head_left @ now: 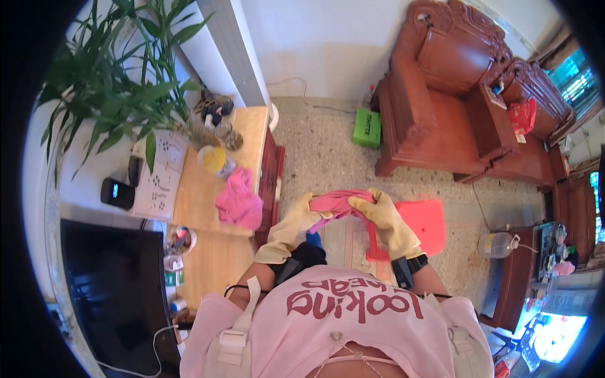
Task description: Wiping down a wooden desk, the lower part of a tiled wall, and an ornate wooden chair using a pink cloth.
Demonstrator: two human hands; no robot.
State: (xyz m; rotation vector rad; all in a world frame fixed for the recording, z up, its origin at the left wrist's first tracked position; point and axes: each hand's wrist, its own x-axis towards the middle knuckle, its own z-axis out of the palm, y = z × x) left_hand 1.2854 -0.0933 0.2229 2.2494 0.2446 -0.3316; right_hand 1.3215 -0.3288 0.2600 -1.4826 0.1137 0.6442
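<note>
A pink cloth (340,203) is stretched and bunched between my two hands in front of my body. My left hand (301,217), in a pale yellow rubber glove, grips its left end. The right end is pinched in my right hand (382,217), gloved the same way. Part of the cloth hangs lower and looks more purple. Just right of my right hand, and partly behind it, stands a red plastic stool (423,228). Another pink cloth (239,201) lies crumpled on the wooden cabinet top to my left.
On the wooden cabinet (198,195) stand a yellow-lidded tub (215,160), a glass jar and a leafy plant (120,88). A dark television (116,296) is at lower left. Carved wooden armchairs (441,107) and a green box (367,128) stand ahead right. A clear jug (498,245) is at far right.
</note>
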